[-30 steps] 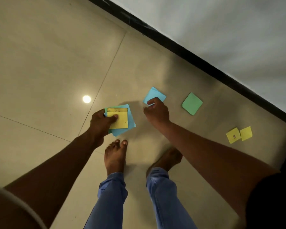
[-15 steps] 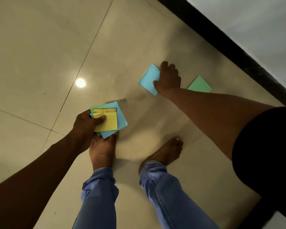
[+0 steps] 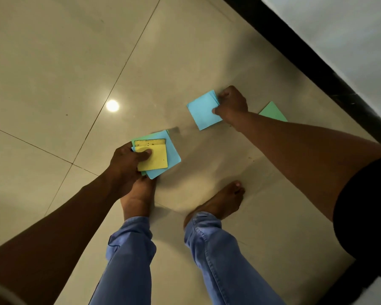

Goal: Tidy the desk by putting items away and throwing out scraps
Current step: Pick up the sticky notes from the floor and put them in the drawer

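Observation:
My left hand (image 3: 125,159) grips a small stack of sticky notes (image 3: 161,156), yellow on top of blue and green, thumb pressed on the yellow one, just above my left foot. Further out, my right hand (image 3: 231,105) pinches a blue sticky note (image 3: 201,112) by its right edge, lifted a little off the tiled floor. A green sticky note (image 3: 272,112) lies flat on the floor behind my right forearm, partly hidden by it.
I stand barefoot in blue jeans on beige floor tiles (image 3: 64,62). A black skirting strip (image 3: 317,62) and a pale wall (image 3: 350,25) run diagonally at the upper right. A lamp reflection (image 3: 112,105) shines on the floor.
My right hand has closed on the blue note and raised it from the floor. The view has shifted, so the two yellow notes at the right are out of frame.

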A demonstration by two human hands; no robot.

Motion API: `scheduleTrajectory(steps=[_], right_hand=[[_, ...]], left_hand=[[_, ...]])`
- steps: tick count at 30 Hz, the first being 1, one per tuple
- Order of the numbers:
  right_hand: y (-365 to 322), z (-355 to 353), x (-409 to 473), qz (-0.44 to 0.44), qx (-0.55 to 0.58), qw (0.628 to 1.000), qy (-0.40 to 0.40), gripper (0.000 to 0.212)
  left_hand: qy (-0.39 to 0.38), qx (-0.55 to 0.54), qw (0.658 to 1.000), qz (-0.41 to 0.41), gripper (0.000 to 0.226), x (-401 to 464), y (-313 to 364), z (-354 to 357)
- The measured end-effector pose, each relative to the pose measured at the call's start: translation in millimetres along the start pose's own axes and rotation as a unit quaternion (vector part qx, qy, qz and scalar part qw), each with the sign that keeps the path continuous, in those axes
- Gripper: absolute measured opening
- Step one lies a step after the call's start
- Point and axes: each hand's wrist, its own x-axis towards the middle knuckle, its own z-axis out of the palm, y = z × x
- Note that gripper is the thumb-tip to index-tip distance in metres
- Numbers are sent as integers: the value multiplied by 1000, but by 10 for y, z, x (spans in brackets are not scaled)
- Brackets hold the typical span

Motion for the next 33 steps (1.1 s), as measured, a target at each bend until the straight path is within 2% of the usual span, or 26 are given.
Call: scheduleTrajectory(steps=[2, 4, 6, 9, 14, 18, 22, 27, 33], right_hand=[[21, 33, -101, 26, 91, 995, -43, 34], [45, 41, -290, 58, 188, 979, -54, 19], [46, 43, -537, 98, 283, 952, -60, 23], [92, 41, -935, 144, 417, 891, -108, 28], [262, 50, -1496, 169, 551, 802, -157, 30], [351, 87, -1715, 170, 607, 760, -161, 35], [403, 65, -1723, 160, 619, 753, -159, 34], [469, 52, -1646, 146, 608, 764, -162, 32], [580, -15, -1524, 109, 512, 827, -206, 24]], left_hand=[[-15, -11, 1000, -7, 26, -4, 35, 39], [-30, -31, 999, -15, 38, -26, 73, 93], [-42, -59, 997, -29, 44, -66, 124, 177], [-76, -88, 992, -52, 47, -178, 210, 357], [-123, -128, 982, -64, 51, -362, 252, 559], [-134, -123, 981, -64, 45, -409, 259, 688], [-122, -112, 985, -56, 47, -336, 219, 832], [-105, -95, 989, -53, 43, -216, 136, 999], [-109, -33, 993, -23, 49, 39, 64, 1093]])
